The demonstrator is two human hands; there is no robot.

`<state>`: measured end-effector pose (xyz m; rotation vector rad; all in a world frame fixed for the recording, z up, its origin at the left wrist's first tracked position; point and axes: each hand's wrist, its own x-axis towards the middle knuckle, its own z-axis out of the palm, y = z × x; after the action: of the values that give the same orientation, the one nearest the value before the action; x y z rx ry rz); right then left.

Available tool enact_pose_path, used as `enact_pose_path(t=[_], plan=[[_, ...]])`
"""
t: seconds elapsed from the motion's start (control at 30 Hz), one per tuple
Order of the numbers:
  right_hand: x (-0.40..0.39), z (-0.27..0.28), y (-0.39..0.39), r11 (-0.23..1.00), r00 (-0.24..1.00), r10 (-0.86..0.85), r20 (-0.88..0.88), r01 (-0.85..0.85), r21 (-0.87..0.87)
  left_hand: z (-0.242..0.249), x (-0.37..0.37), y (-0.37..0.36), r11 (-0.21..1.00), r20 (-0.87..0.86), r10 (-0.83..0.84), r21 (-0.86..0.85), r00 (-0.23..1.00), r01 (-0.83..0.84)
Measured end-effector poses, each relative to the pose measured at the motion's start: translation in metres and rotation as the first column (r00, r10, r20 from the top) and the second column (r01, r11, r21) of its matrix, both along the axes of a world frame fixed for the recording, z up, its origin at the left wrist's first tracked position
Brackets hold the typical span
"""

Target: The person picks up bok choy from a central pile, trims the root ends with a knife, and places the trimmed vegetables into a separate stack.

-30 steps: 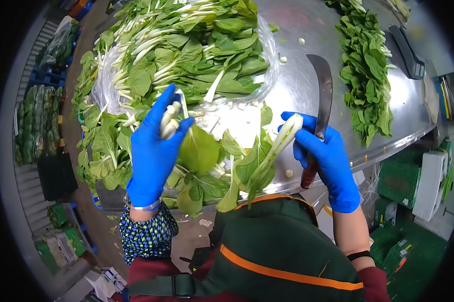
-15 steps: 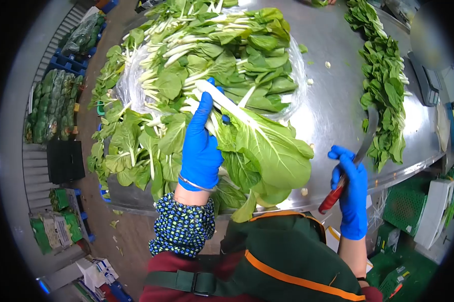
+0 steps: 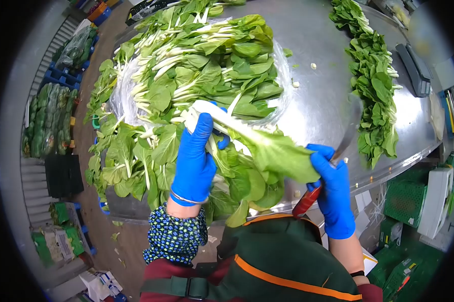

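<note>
My left hand [image 3: 194, 161], in a blue glove, is closed around the white stalks of a leafy green bok choy [image 3: 247, 146]. The stalk end points up and left, and the leaves spread right. In my right hand [image 3: 333, 191], also blue-gloved, is a curved knife [image 3: 306, 201] with a red handle; its blurred blade points up and away. The fingers of that hand also meet the tip of one bok choy leaf. Just beyond my left hand lies a big pile of bok choy [image 3: 186, 65], partly on clear plastic wrap [image 3: 125, 95].
A row of bok choy [image 3: 375, 90] runs along the right of the metal table [image 3: 317, 95]. Behind it is a grey scale [image 3: 413, 69]. Green crates [image 3: 404, 199] stand at lower right. Wrapped vegetables [image 3: 50, 121] are stacked at far left.
My right hand has moved left with the knife and now touches a leaf of the bok choy. That leaf is now drawn out toward the right hand. The view has shifted slightly.
</note>
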<state>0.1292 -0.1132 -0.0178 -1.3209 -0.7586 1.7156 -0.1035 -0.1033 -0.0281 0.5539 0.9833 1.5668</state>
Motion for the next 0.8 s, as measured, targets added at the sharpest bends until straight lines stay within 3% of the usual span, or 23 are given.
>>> enact_pose_path(t=[0.03,0.07,0.1,0.17,0.2,0.23,0.27,0.3,0.33,0.4,0.5,0.53,0.57,0.6,0.63,0.67,0.7,0.73,0.77,0.8], plan=[[0.001,-0.002,0.001,0.996,0.994,-0.085,0.066,0.086,-0.015,0.002,-0.010,-0.002,0.997,-0.121,-0.080,0.004,0.989,0.081],[0.005,-0.003,0.002,0.994,0.993,-0.113,0.037,0.113,0.007,0.012,-0.024,-0.004,0.985,-0.517,-0.142,-0.159,0.844,0.068],[0.012,-0.009,0.006,0.994,0.994,-0.109,0.029,0.109,-0.003,0.003,-0.042,-0.004,0.990,-0.725,-0.137,-0.114,0.675,0.079],[0.024,-0.028,0.014,0.997,0.936,0.071,0.344,-0.078,0.006,-0.014,-0.079,-0.005,0.992,-0.984,0.069,0.050,0.162,-0.117],[0.020,-0.038,0.014,0.980,0.861,0.152,0.486,-0.195,0.038,0.002,-0.079,-0.008,0.991,-0.824,0.040,-0.039,0.566,-0.127],[0.014,-0.048,0.010,0.980,0.867,0.158,0.473,-0.198,0.034,0.017,-0.079,-0.010,0.988,-0.504,0.026,-0.121,0.863,-0.100],[0.009,-0.057,0.003,0.981,0.871,0.104,0.480,-0.168,0.092,0.011,-0.084,-0.013,0.991,-0.291,0.063,-0.094,0.955,-0.094],[0.007,-0.061,-0.003,0.979,0.870,0.050,0.490,-0.140,0.148,0.010,-0.075,-0.015,0.987,-0.200,0.127,-0.074,0.972,-0.145],[0.001,-0.041,-0.002,0.992,0.930,0.082,0.359,-0.112,0.062,0.007,-0.069,-0.016,0.996,-0.091,0.080,-0.036,0.993,-0.084],[0.000,-0.025,-0.001,0.987,0.963,0.121,0.242,-0.142,0.070,0.002,-0.052,-0.013,0.999,0.121,-0.015,0.035,0.992,0.011],[0.003,-0.001,0.000,0.975,0.981,0.088,0.174,-0.121,0.185,0.010,-0.008,-0.001,0.999,0.078,0.033,-0.041,0.996,-0.030],[0.006,0.000,-0.001,0.963,0.982,0.087,0.169,-0.126,0.239,0.011,0.004,0.003,0.998,0.130,-0.023,-0.055,0.991,0.031],[0.011,0.001,0.000,0.918,0.946,0.146,0.289,-0.239,0.317,0.009,0.017,0.009,0.994,0.107,-0.066,-0.082,0.992,0.075],[0.011,-0.007,-0.001,0.843,0.968,0.149,0.204,-0.232,0.486,0.003,0.030,0.016,0.986,0.130,-0.108,-0.112,0.986,0.123],[0.007,-0.014,-0.007,0.859,0.981,0.127,0.148,-0.184,0.478,-0.001,0.049,0.023,0.974,0.156,-0.153,-0.141,0.976,0.175],[0.012,-0.020,-0.007,0.791,0.927,0.102,0.361,-0.295,0.535,-0.014,0.075,0.030,0.962,0.201,-0.183,-0.167,0.962,0.218],[0.017,-0.025,-0.007,0.847,0.921,0.120,0.370,-0.289,0.446,-0.023,0.098,0.033,0.947,0.236,-0.202,-0.198,0.951,0.251],[0.023,-0.038,-0.009,0.870,0.945,0.114,0.308,-0.244,0.429,-0.025,0.124,0.027,0.920,0.137,-0.377,-0.062,0.916,0.388],[0.038,-0.051,-0.014,0.873,0.942,0.082,0.324,-0.225,0.432,-0.038,0.143,0.027,0.873,-0.405,-0.455,-0.028,0.793,0.486],[0.052,-0.064,-0.021,0.945,0.970,0.014,0.243,-0.092,0.315,-0.054,0.163,0.036,0.852,-0.086,-0.517,-0.140,0.852,0.504]])
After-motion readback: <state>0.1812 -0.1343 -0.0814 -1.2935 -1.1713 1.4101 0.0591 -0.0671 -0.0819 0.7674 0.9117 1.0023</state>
